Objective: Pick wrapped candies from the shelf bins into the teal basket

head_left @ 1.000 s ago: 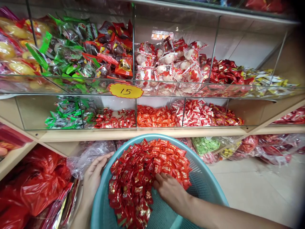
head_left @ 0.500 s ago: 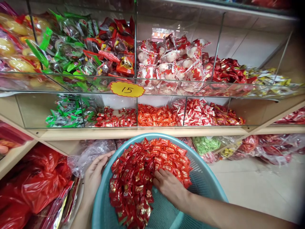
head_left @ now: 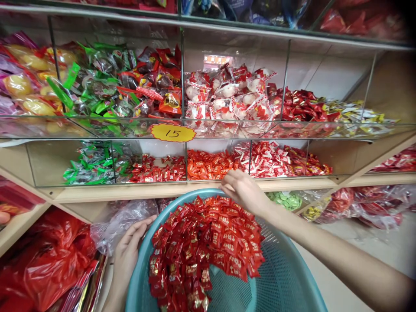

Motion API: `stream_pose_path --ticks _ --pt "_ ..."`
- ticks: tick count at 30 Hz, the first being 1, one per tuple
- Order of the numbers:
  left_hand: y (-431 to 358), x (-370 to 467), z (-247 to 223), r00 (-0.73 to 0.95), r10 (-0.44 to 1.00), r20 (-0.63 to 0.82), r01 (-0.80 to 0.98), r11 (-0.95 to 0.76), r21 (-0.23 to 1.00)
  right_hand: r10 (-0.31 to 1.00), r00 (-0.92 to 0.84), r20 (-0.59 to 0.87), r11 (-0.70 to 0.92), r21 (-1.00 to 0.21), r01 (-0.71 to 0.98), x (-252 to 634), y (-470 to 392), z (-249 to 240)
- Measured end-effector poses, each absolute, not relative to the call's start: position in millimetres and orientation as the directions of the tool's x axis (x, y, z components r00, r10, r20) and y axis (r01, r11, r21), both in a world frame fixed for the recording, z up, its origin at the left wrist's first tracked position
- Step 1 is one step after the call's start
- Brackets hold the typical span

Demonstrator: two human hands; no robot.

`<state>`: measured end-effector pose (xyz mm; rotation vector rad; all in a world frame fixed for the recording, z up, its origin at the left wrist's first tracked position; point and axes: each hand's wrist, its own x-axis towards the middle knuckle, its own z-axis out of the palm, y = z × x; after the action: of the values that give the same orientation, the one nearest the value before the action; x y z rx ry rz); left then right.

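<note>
A teal plastic basket with mesh walls stands in front of me, partly filled with small wrapped candies. Dark red packets lie on its left side, and brighter red packets with gold lettering form neat rows on the right. My left hand rests against the outside of the basket's left rim, fingers stretched along it. Above the far rim, in front of the shelf edge, is my right hand with curled fingers; whatever is between them is hidden. Just behind it, a compartment holds similar orange-red packets.
Glass-fronted shelves hold several kinds of wrapped sweets. A yellow tag reading 15 hangs on the glass. The wooden shelf edge runs behind the basket. At left are red plastic bags and a see-through bag; more bagged sweets sit at right.
My right hand has risen out of the basket from among the bright red packets to above the far rim. My left hand stays at the rim. The camera view has tilted up slightly.
</note>
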<state>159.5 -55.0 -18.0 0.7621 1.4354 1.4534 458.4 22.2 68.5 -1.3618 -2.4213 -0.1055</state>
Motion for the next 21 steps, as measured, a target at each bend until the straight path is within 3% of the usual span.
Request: stream_pose_path --ticks 3,8,11,21 --pt "-55.0 159.7 -18.6 -0.376 0.911 -0.17 -0.178 0.109 0.978 0.875 -0.393 0.281 0.455 -0.2 0.868 453.7 65.4 72.3" --pt "-57.5 162.7 -16.6 -0.4 0.901 -0.167 -0.193 0.096 0.977 0.964 -0.266 0.016 0.247 -0.429 0.869 421.8 107.9 61.4" --pt "-57.6 161.8 -18.1 -0.4 0.901 -0.168 -0.196 0.095 0.976 0.969 -0.225 -0.103 0.145 -0.498 0.855 406.7 117.2 54.9" --pt "-56.1 159.1 -22.2 -0.377 0.906 -0.193 -0.22 0.115 0.969 0.934 -0.325 -0.147 0.113 -0.741 0.661 419.5 119.3 40.3"
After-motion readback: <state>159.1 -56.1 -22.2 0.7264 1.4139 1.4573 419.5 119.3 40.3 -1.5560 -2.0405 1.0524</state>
